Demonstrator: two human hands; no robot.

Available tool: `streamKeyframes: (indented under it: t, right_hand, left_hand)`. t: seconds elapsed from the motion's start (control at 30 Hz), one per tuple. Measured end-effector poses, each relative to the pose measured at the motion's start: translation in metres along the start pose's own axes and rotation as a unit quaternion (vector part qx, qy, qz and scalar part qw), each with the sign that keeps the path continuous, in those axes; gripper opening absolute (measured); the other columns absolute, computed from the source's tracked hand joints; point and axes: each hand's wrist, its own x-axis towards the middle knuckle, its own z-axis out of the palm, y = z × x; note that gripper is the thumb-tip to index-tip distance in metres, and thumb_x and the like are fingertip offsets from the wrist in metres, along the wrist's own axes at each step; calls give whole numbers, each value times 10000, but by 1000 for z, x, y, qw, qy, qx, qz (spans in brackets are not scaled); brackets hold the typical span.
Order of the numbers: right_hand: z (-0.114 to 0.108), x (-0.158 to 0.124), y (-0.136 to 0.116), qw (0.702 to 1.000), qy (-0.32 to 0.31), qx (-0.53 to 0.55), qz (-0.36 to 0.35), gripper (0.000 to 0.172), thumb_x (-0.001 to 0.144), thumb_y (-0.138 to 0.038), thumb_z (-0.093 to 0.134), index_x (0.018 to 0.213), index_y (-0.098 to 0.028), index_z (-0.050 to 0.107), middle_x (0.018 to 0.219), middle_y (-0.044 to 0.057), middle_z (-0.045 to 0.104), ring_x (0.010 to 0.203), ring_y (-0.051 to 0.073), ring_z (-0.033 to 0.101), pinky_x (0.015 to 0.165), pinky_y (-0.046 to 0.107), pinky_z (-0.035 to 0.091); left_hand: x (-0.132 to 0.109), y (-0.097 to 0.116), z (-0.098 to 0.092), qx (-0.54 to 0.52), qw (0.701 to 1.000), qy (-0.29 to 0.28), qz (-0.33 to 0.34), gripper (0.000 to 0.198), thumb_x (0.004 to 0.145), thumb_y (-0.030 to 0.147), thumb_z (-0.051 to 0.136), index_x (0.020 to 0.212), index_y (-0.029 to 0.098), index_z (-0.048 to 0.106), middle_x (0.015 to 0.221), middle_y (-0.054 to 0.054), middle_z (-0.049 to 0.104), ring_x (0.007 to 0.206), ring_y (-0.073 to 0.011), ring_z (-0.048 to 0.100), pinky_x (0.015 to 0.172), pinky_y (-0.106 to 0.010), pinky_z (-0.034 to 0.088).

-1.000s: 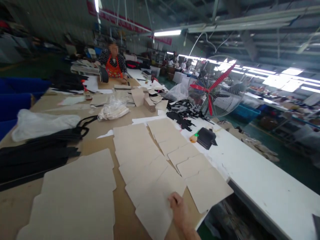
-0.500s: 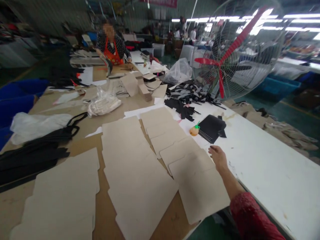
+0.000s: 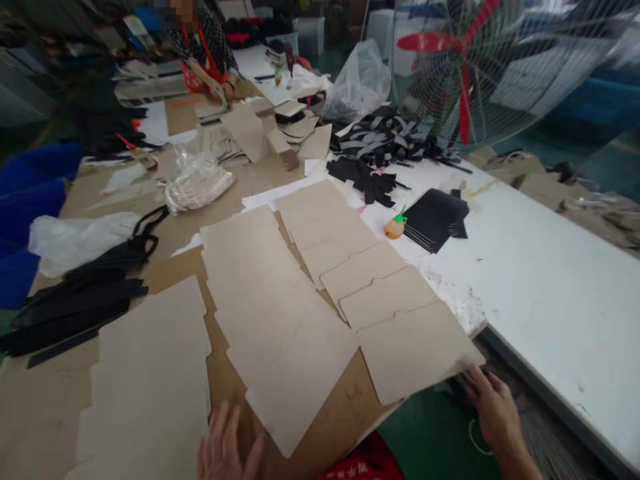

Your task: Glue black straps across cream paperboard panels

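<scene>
Overlapping beige cardboard sheets with notched edges lie in three rows on the table: a left row (image 3: 150,360), a middle row (image 3: 280,313) and a right row (image 3: 415,340). My right hand (image 3: 497,410) is at the near right corner of the right row, its fingers closed on the front cardboard sheet's corner. Low in the view, my left hand (image 3: 227,443) has its fingers spread over the brown board (image 3: 345,393), between the left and middle rows. The lower part of that hand is cut off by the frame.
A small glue bottle with a green tip (image 3: 395,227) stands beside stacked black pieces (image 3: 435,220). Black strips (image 3: 75,307) and plastic bags (image 3: 83,240) lie at left. A large fan (image 3: 465,67) stands at right. A co-worker in an orange apron (image 3: 200,63) handles pieces across the table.
My right hand has moved from the right row's outer side to its near corner. My left hand has come into view at the bottom. The view has tilted down.
</scene>
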Motion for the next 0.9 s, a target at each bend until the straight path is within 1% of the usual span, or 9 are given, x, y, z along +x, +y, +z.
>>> streamKeyframes:
  t: [0.07, 0.1, 0.2, 0.27, 0.37, 0.47, 0.63, 0.77, 0.9]
  right_hand:
    - [11, -7, 9, 997, 2, 65, 37, 629, 488, -547, 813, 958, -186, 604, 975, 60, 662, 852, 226, 660, 655, 308, 546]
    - [16, -10, 11, 996, -1, 76, 48, 630, 478, -538, 829, 949, -183, 607, 950, 48, 661, 831, 209, 659, 636, 286, 543]
    - [24, -12, 14, 995, -16, 77, 57, 586, 477, -531, 854, 879, -170, 627, 828, 10, 647, 754, 157, 631, 598, 230, 519]
    - [23, -10, 14, 996, -11, 70, 49, 559, 473, -537, 861, 819, -165, 625, 728, -10, 623, 678, 130, 593, 547, 207, 486]
    - [18, -4, 12, 999, 12, 35, 8, 528, 498, -564, 842, 767, -165, 625, 637, -18, 596, 598, 121, 542, 469, 203, 421]
    - [15, 5, 4, 999, 12, 15, -31, 487, 532, -560, 821, 741, -168, 623, 605, -21, 587, 570, 120, 522, 464, 216, 406]
    - [21, 17, -6, 999, 16, 14, -33, 444, 542, -523, 798, 745, -170, 619, 576, -29, 571, 539, 121, 517, 465, 227, 394]
    - [26, 24, -3, 999, 8, -7, -41, 436, 542, -530, 787, 721, -173, 611, 550, -35, 555, 522, 124, 506, 467, 238, 389]
    - [29, 23, -1, 998, -2, -32, -51, 432, 533, -538, 783, 693, -177, 609, 540, -29, 559, 519, 135, 508, 475, 253, 393]
  left_hand:
    - [21, 34, 8, -18, 996, -2, 88, 697, 923, 455, 375, 1542, 240, 138, 1544, -132, 355, 1459, -288, 254, 1163, -558, 217]
    - [31, 50, 13, -19, 994, -1, 112, 697, 923, 457, 384, 1539, 224, 159, 1535, -142, 370, 1456, -293, 259, 1169, -562, 195]
    - [58, 86, 24, -4, 991, 2, 132, 718, 917, 490, 409, 1517, 136, 239, 1550, -189, 329, 1463, -329, 223, 1168, -591, 147]
    - [70, 95, 30, 10, 991, -5, 132, 744, 903, 523, 425, 1496, 95, 289, 1562, -208, 296, 1467, -347, 199, 1162, -601, 142]
    - [78, 93, 37, 28, 989, -27, 142, 770, 870, 553, 448, 1472, 84, 349, 1565, -214, 285, 1464, -353, 206, 1158, -598, 147]
    - [77, 86, 41, 38, 987, -30, 152, 778, 856, 561, 462, 1464, 84, 370, 1569, -211, 275, 1468, -347, 201, 1162, -583, 147]
    - [73, 81, 41, 50, 983, -19, 178, 782, 848, 585, 473, 1451, 94, 399, 1570, -190, 287, 1474, -326, 192, 1172, -553, 142]
    - [67, 76, 41, 60, 978, -26, 198, 777, 842, 591, 482, 1442, 102, 421, 1570, -179, 295, 1470, -322, 206, 1176, -538, 141]
    - [63, 71, 42, 67, 976, -30, 205, 787, 848, 591, 481, 1464, 110, 387, 1586, -172, 258, 1476, -324, 186, 1176, -544, 137]
